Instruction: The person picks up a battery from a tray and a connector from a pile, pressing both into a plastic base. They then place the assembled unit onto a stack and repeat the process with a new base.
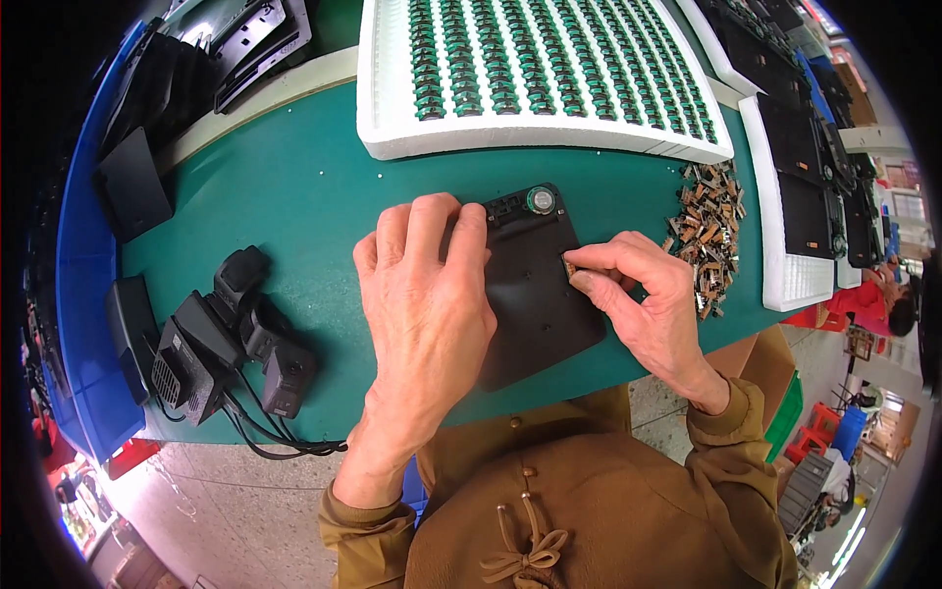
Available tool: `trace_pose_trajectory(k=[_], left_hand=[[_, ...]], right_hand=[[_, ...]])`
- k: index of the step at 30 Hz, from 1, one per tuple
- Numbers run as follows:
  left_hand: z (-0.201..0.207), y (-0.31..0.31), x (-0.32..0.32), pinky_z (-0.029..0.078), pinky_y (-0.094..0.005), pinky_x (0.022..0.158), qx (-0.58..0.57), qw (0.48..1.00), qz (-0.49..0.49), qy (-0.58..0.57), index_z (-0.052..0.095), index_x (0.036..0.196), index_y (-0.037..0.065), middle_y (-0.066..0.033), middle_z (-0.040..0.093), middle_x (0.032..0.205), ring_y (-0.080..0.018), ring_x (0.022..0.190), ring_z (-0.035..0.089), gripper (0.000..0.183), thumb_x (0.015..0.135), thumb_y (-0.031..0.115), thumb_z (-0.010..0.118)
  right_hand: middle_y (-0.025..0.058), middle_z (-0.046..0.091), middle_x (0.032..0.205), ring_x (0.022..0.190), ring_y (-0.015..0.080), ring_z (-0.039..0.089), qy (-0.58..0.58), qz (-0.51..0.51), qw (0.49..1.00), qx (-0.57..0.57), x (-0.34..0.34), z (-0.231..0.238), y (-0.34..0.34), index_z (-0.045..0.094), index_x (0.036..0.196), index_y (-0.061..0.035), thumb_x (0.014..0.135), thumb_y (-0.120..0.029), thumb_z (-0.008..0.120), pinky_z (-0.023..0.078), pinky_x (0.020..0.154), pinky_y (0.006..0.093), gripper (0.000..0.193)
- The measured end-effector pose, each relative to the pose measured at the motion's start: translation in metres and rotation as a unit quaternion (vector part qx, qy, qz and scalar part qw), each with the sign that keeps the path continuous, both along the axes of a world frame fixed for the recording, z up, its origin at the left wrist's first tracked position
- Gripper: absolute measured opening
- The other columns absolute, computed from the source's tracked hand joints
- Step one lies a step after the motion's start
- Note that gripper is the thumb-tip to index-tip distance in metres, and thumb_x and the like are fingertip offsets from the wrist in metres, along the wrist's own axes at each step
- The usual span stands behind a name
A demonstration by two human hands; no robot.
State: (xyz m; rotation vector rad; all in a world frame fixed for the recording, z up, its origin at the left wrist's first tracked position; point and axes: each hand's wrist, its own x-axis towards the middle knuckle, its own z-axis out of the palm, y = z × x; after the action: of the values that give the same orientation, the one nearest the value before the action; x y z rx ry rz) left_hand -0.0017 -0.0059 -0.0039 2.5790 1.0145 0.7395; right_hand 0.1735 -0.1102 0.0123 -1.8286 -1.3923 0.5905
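Note:
A black plastic panel (538, 294) lies on the green tabletop in front of me, with a round silver-and-green component (540, 200) at its far edge. My left hand (424, 294) rests over the panel's left side, fingers bent and gripping its far-left edge; the palm hides that side. At the right edge of the panel, my right hand (643, 299) pinches a small brown-and-metal piece (570, 266) between thumb and forefinger. The fingertips cover most of this piece. It appears to touch the panel's edge.
A white foam tray (422, 145) with rows of small green circuit boards stands at the back. Right of it lies a heap of small brown-and-metal pieces (708, 231). Black cabled devices (221, 339) and a blue bin (93, 294) are at left. More black panels (795, 157) sit far right.

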Motion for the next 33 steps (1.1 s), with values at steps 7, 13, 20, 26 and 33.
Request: trace_pose_trajectory(k=[7, 13, 20, 26, 33], left_hand=[[-0.001, 0.001, 0.001, 0.041, -0.0416, 0.085, 0.000, 1.000, 0.001, -0.004, 0.063, 0.109, 0.002, -0.0089, 0.055, 0.109, -0.0283, 0.102, 0.052, 0.036, 0.074, 0.000, 0.067], [-0.001, -0.003, 0.003, 0.041, -0.0410, 0.083, 0.012, 1.000, 0.011, 0.002, 0.063, 0.110, 0.002, -0.0086, 0.056, 0.109, -0.0282, 0.102, 0.052, 0.034, 0.076, 0.001, 0.068], [0.001, -0.001, 0.000, 0.041, -0.0410, 0.082, 0.012, 1.000, 0.020, -0.007, 0.064, 0.109, 0.002, -0.0089, 0.057, 0.109, -0.0292, 0.102, 0.053, 0.034, 0.075, -0.001, 0.069], [0.014, 0.001, 0.001, 0.042, -0.0414, 0.085, -0.001, 1.000, 0.009, -0.015, 0.065, 0.109, 0.003, -0.0095, 0.060, 0.107, -0.0303, 0.102, 0.055, 0.036, 0.074, -0.001, 0.069], [0.042, -0.009, 0.007, 0.044, -0.0402, 0.090, -0.001, 0.999, -0.030, -0.012, 0.065, 0.112, -0.001, -0.0145, 0.061, 0.109, -0.0329, 0.102, 0.055, 0.031, 0.081, -0.005, 0.064]], right_hand=[[0.0067, 0.065, 0.075, 0.068, 0.0183, 0.059, -0.003, 0.016, 1.000, -0.025, 0.001, 0.006, 0.004, 0.071, 0.092, -0.0020, 0.079, 0.001, 0.073, 0.046, 0.058, 0.0305, 0.014], [0.0064, 0.063, 0.075, 0.065, 0.0157, 0.058, 0.019, 0.019, 0.999, -0.027, 0.001, 0.006, -0.001, 0.070, 0.096, -0.0019, 0.080, 0.002, 0.072, 0.047, 0.058, 0.0288, 0.016], [0.0055, 0.062, 0.080, 0.063, 0.0098, 0.058, 0.073, -0.005, 0.997, 0.012, 0.001, 0.003, -0.011, 0.068, 0.107, -0.0014, 0.084, 0.004, 0.070, 0.048, 0.056, 0.0245, 0.024], [0.0088, 0.065, 0.084, 0.065, 0.0126, 0.061, 0.117, -0.050, 0.991, -0.032, 0.004, 0.017, -0.027, 0.061, 0.120, -0.0011, 0.086, 0.000, 0.069, 0.050, 0.058, 0.0270, 0.035], [0.0066, 0.069, 0.086, 0.073, 0.0099, 0.061, 0.417, 0.032, 0.901, -0.117, 0.021, 0.024, -0.053, 0.057, 0.126, 0.0012, 0.089, -0.005, 0.063, 0.050, 0.065, 0.0250, 0.038]])
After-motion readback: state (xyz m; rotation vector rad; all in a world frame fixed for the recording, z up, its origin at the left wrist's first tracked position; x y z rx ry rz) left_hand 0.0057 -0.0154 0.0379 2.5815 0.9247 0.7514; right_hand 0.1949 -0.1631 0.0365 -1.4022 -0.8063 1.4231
